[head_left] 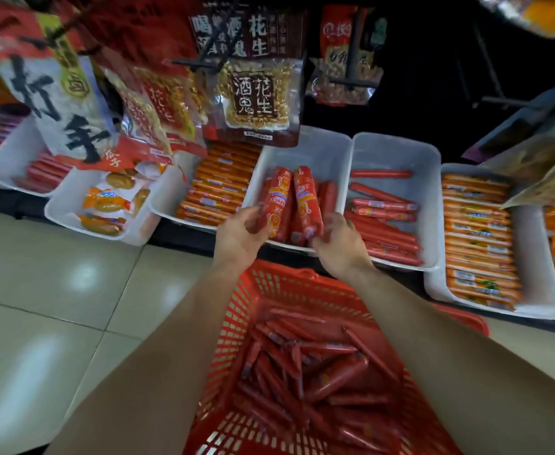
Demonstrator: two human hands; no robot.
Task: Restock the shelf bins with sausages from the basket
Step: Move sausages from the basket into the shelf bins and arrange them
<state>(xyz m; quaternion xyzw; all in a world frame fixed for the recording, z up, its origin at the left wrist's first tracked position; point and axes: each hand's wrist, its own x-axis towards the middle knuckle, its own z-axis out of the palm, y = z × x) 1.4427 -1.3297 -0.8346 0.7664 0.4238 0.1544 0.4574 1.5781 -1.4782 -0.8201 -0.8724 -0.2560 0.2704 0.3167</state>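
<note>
— Red basket (263, 290) sits closest, thin sausages (335, 372) heaped inside.
— And the hands?
— Left hand (236, 234) curls round one fat sausage (277, 201), right hand (342, 244) grips a second fat sausage (307, 201) — both over the middle white bin (319, 149).

Glossy pale floor tiles (56, 274) show soft light reflections.

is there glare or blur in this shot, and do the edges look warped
Head view: soft white glare patches on the floor tiles; the wide lens tilts the right-hand bin; hanging snack bags upper left and the basket contents look smeared; the thick sausages in the left hand and right hand are a bit sharper; upper right is near black.
</note>
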